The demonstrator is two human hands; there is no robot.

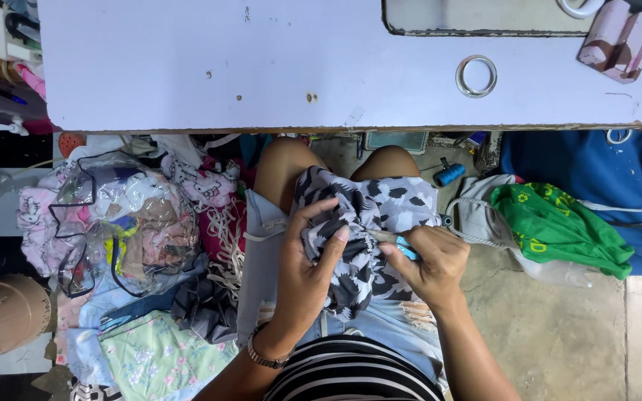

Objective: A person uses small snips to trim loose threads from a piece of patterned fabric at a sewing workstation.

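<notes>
Left hand bunches the grey-and-black patterned fabric on the lap while the right hand pinches a small blue-handled tool at its seam, seemingly mid-trimming; the next cut likely needs the cloth kept taut.

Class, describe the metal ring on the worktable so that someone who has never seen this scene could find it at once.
Start at the wide pale lavender tabletop that fills the upper part of the view. Move toward its right end, just left of the pinkish block-shaped object. There lies the metal ring: a flat, silvery circle on the bare surface, the only complete ring lying wholly on the tabletop.
</notes>
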